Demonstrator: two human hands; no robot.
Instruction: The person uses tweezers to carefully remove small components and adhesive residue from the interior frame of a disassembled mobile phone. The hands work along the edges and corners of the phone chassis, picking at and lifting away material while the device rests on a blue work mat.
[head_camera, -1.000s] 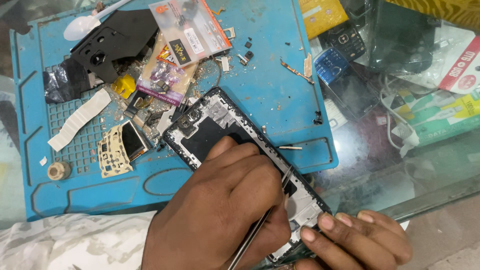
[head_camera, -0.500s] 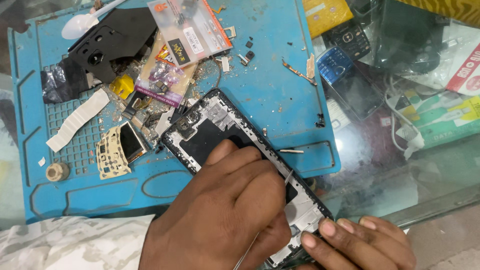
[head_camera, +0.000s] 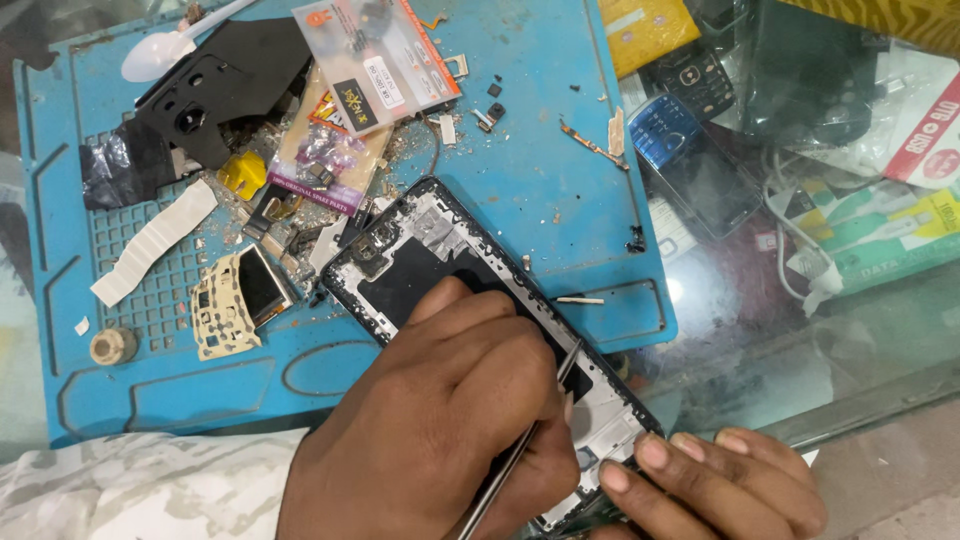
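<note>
- My left hand (head_camera: 450, 420) is clenched around a pair of thin metal tweezers (head_camera: 520, 445), fingers curled tight over the shaft, the tip pointing up toward the middle of the phone.
- The phone (head_camera: 440, 260) lies opened up, back cover off, slanting across the lower edge of the blue work mat (head_camera: 560, 130), its top end near the middle of the mat and its bottom end hanging off toward me.
- My left hand covers most of the phone's middle; the dark inner panel and the grey frame show above my knuckles.
- My right hand (head_camera: 720, 480) grips the phone's bottom corner, fingertips (head_camera: 652, 452) pressed on the pale lower edge, steadying it.
- The tweezers' tip sits just at the phone's right rim, beside the white section of the frame.
- Just left of the phone sits a small loose part with a dark screen and a cream keypad sheet (head_camera: 235, 300).
- A white strip (head_camera: 155, 240) lies farther left on the gridded part of the mat.
- A black plastic cover (head_camera: 215, 85) and a white spoon (head_camera: 165, 50) lie at the mat's top left.
- Clear packets of spare parts (head_camera: 375, 65) sit near the top middle, above the phone.
- Off the mat on the glass table (head_camera: 780, 350), an old blue keypad handset (head_camera: 690, 160) lies to the right, well apart from my hands.
</note>
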